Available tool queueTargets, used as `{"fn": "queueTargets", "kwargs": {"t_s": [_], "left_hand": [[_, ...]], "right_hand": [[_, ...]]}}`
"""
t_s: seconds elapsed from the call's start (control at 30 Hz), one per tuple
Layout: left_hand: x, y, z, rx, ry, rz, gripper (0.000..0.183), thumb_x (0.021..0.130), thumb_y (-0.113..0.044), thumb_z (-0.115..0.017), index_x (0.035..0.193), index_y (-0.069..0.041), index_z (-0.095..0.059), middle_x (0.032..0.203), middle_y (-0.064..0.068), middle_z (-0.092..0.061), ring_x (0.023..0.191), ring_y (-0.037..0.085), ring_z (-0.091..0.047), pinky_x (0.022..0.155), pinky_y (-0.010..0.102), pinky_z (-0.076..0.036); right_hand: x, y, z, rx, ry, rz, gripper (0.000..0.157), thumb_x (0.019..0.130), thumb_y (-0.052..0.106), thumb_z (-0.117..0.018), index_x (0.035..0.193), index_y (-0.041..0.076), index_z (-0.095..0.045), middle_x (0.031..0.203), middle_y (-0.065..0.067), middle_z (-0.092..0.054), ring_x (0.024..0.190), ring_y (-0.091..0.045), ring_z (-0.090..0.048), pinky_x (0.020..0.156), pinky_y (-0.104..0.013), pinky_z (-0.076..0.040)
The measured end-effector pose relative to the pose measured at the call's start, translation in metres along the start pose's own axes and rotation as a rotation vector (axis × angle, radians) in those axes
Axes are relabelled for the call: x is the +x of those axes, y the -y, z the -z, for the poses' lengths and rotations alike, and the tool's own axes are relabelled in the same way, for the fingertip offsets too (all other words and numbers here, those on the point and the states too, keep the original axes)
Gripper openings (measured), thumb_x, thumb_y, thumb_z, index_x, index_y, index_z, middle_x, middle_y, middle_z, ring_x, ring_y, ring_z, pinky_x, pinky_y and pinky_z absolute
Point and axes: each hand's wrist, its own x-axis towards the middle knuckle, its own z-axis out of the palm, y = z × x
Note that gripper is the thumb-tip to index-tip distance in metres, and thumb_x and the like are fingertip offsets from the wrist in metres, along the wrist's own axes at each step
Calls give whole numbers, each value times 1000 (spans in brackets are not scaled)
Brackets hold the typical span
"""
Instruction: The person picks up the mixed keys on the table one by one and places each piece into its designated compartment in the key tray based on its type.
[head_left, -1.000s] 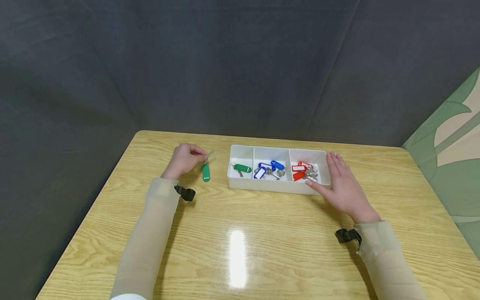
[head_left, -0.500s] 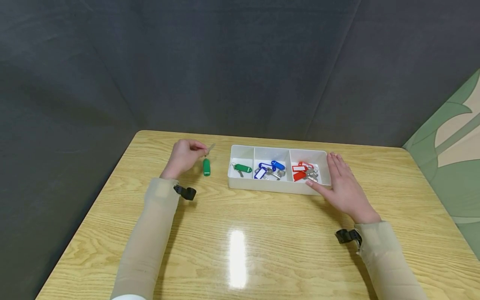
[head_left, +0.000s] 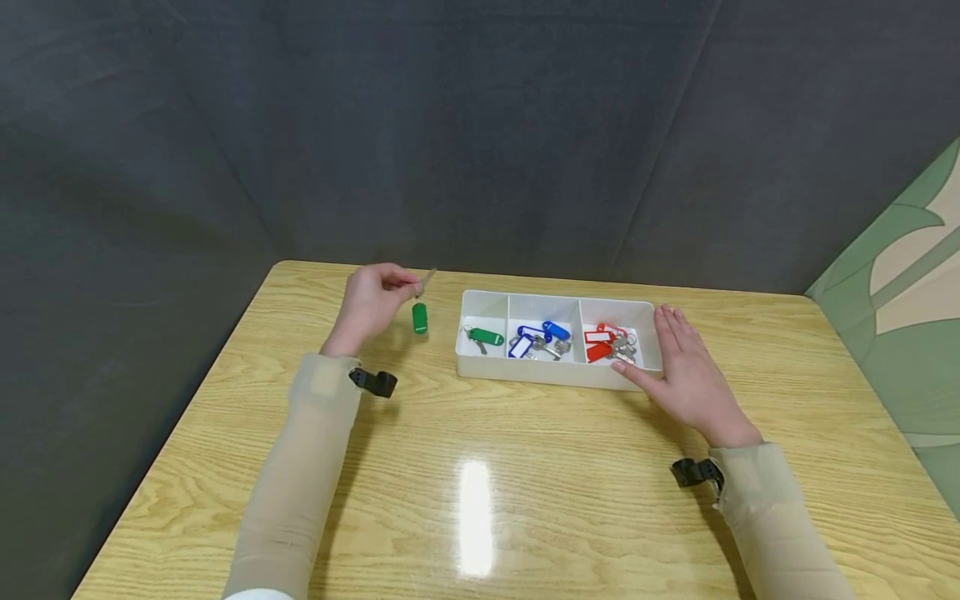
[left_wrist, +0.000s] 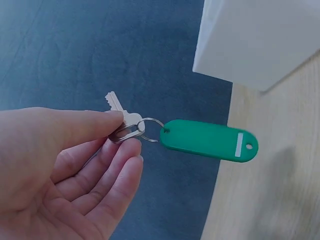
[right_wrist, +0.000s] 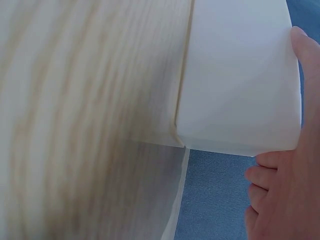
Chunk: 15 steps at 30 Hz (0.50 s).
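Observation:
My left hand (head_left: 367, 304) pinches a silver key (left_wrist: 131, 121) between thumb and fingers, left of a white three-part box (head_left: 525, 372). From the key's ring hangs a green key tag (left_wrist: 205, 140), lifted above the table. My right hand (head_left: 690, 375) rests at the box's right end, fingers straight along the end wall and thumb over the front rim. Inside the left compartment lies another green key tag (head_left: 485, 336) with a key. Blue key tags (head_left: 556, 330) with keys fill the middle one. Red key tags (head_left: 599, 352) with keys lie in the right one.
The box stands near the back of a wooden table (head_left: 570, 483). Beyond the far edge hangs a dark cloth (head_left: 480, 142). A green and beige patterned panel (head_left: 907, 300) is at the right.
My left hand has moved up and slightly right with the key and its green tag, away from its earlier spot. The right hand and the box have stayed put.

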Motion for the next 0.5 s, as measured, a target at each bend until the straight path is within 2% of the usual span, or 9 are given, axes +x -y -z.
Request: {"fn": "queueTargets", "kwargs": {"t_s": [0.5], "left_hand": [[-6, -27, -1, -20, -60, -85, 12, 97, -17, -73, 104, -9, -78, 98, 4, -73, 85, 19, -66, 77, 36, -53]], "right_hand": [[0, 0, 1, 3, 0, -1, 108, 95, 63, -60, 161, -2, -5, 166, -26, -7, 153, -39, 1, 121, -50, 0]]}}
